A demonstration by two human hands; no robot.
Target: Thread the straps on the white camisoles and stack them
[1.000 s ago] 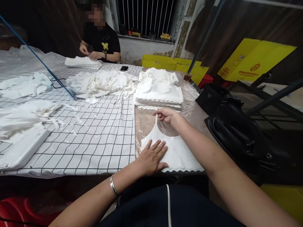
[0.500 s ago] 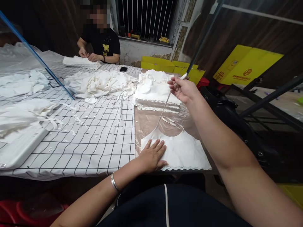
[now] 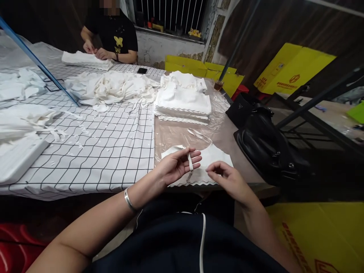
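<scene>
A white camisole-like top point(image 3: 218, 153) with a scalloped hem lies flat at the table's front edge. My left hand point(image 3: 180, 165) is above its left part, palm up. Its thumb presses a thin white shoulder strap point(image 3: 190, 162) against the index finger, and the strap hangs across the other fingers. My right hand point(image 3: 227, 178) hovers over the top's right part, thumb and fingertips curled together. Whatever is between those fingertips, if anything, is hidden. The top's other strap point(image 3: 199, 134) loops loosely on the plastic sheet beyond it.
Behind the top stands a stack of folded white garments point(image 3: 183, 102). Loose white garments point(image 3: 113, 89) are heaped on the checked tablecloth point(image 3: 113, 151). A black bag point(image 3: 264, 140) sits at the right. Across the table a person point(image 3: 110, 41) handles white cloth. A blue pole point(image 3: 40, 62) rises at left.
My right hand has come down from the raised, stretched strap to near the hem. My left hand has lifted off the fabric, turned palm up and taken the strap. The view has shifted slightly.
</scene>
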